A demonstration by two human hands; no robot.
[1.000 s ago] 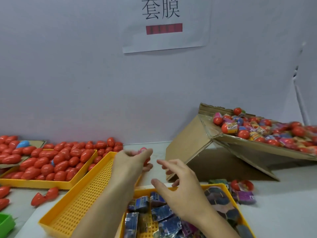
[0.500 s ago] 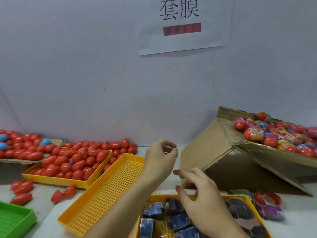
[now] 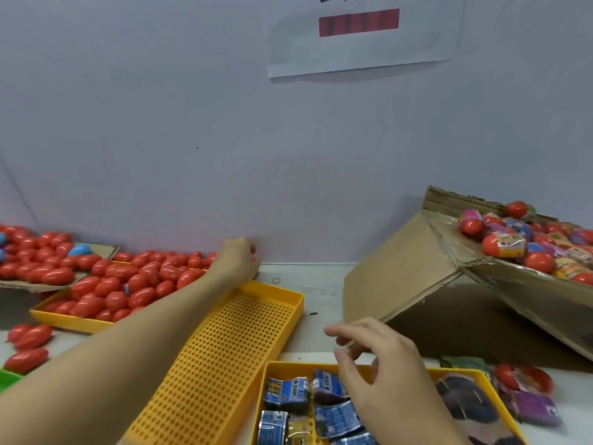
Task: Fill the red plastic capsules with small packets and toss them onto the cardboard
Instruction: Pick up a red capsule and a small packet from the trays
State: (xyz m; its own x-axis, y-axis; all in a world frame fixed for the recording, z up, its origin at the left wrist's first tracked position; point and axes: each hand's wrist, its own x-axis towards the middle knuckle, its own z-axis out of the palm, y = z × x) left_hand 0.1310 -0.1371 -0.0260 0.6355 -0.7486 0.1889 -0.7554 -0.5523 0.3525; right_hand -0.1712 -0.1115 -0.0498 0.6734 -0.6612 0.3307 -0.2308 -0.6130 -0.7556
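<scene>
Many red capsules [image 3: 128, 284] are heaped in a yellow tray [image 3: 64, 321] at the left. My left hand [image 3: 236, 261] reaches across to the right end of that heap, its fingers curled downward; bits of red show at the fingertips, and what they enclose is hidden. My right hand [image 3: 385, 374] hovers with fingers spread and nothing in it over small blue packets [image 3: 288, 393] in a near yellow tray [image 3: 288, 366]. A slanted cardboard sheet [image 3: 401, 277] at the right carries finished capsules [image 3: 529, 242].
An empty perforated yellow tray [image 3: 231, 348] lies under my left forearm. Loose capsules [image 3: 29, 345] and a green tray corner [image 3: 6, 379] sit at the near left. Wrapped capsules [image 3: 526, 393] lie right of the packet tray. A wall with a paper sign [image 3: 356, 36] closes the back.
My left hand has moved away from my right hand, out to the left and back to the capsule heap. My right hand has stayed over the packet tray with its fingers spread.
</scene>
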